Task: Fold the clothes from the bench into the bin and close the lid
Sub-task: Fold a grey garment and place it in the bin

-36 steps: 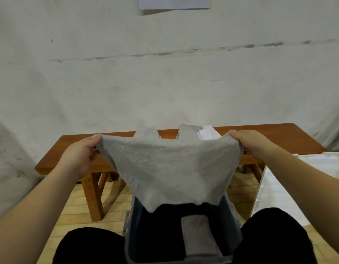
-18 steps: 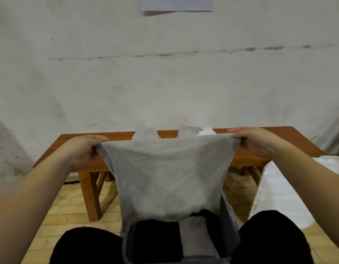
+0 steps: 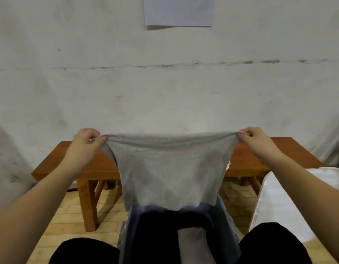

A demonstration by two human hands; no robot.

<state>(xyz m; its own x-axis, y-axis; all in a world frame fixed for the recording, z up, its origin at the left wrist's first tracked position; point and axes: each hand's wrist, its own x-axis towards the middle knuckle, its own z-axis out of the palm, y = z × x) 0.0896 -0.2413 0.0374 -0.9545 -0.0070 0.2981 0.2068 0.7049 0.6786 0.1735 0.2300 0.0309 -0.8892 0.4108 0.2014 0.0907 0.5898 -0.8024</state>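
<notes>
A person is sitting and looking down over their own two bare forearms, which are reaching forward toward a pale, stained plaster wall (image 3: 164, 88). The left hand (image 3: 84, 143) is gripping one top corner of a soft grey knitted garment (image 3: 168, 168), with the fingers curled and pinching the bunched cloth against the thumb. The right hand (image 3: 254, 140) is gripping the opposite top corner in the same way, fingers curled around the gathered edge. Between the two hands the garment's top edge is stretching out almost level, and the rest of the cloth is hanging down in a tapering sheet. Its lower hem is dangling just over the far rim of a blue-grey plastic storage bin (image 3: 126, 231), which is standing open on the floor between the person's knees, clad in black trousers (image 3: 82, 252). Inside the bin, dark folded clothing is lying beside a folded grey piece (image 3: 193, 242). Behind the hanging cloth a long brown wooden bench (image 3: 73, 164) is standing against the wall on a floor of light wooden boards (image 3: 69, 216). A white plastic lid (image 3: 279, 202) is resting at the right, near the bin. A white sheet of paper (image 3: 178, 10) is hanging high on the wall.
</notes>
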